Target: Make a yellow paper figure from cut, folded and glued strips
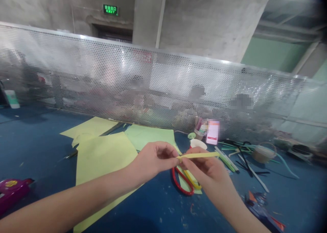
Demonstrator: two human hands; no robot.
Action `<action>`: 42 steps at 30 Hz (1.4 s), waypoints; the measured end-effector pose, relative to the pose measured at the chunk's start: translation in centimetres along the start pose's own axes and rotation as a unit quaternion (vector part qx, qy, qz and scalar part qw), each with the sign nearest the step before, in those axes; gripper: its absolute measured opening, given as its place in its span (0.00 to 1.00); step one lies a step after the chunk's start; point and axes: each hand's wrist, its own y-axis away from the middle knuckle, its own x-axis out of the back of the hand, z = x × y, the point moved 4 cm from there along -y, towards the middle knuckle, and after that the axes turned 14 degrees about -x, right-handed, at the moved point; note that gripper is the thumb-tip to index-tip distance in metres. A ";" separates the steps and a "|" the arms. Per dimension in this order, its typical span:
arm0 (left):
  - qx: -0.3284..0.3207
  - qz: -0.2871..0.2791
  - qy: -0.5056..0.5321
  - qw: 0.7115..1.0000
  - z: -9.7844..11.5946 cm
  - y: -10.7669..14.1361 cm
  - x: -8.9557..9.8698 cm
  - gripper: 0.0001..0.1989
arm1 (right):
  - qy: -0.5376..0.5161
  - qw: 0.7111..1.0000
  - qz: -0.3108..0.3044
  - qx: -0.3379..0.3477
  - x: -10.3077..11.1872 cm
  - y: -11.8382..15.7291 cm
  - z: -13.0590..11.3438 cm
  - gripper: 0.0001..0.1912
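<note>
A thin yellow paper strip (pixel 201 155) is pinched between my two hands above the blue table. My left hand (pixel 159 156) grips its left end between thumb and fingers, close to the right fingertips. My right hand (pixel 208 168) holds the strip near that same end, and its free length points right over the fingers. Just below lie scissors (pixel 182 185) with one red and one yellow handle loop; my hands hide their blades. Yellow paper sheets (pixel 102 164) spread out under and beyond my left forearm, with a light green sheet (pixel 150 137) behind them.
A perforated metal screen (pixel 102 72) borders the table's far side. Near it stand a lit phone (pixel 213 132) and a small basket (pixel 264 153). Coloured stems (pixel 251 173) lie scattered at right. A purple tool (pixel 14 192) is at left, a dark blue one (pixel 263 212) at right.
</note>
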 end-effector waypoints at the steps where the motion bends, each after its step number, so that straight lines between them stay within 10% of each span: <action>1: -0.001 0.002 0.004 1.000 -0.1 0.0 0.0 0.04 | -0.004 1.000 -0.003 0.002 0.0 0.0 0.1 0.09; 18: -0.003 0.009 0.022 1.000 0.0 0.1 -0.4 0.05 | -0.118 0.993 0.025 0.007 0.2 -0.3 0.9 0.16; 27: -0.013 0.020 0.041 0.999 -0.4 -0.1 -0.1 0.06 | 0.078 0.988 0.123 0.054 0.6 0.3 0.8 0.03; 42: -0.023 -0.007 -0.026 0.999 -0.9 -0.4 0.6 0.08 | 0.098 0.995 0.008 -0.019 0.7 -0.5 -0.1 0.07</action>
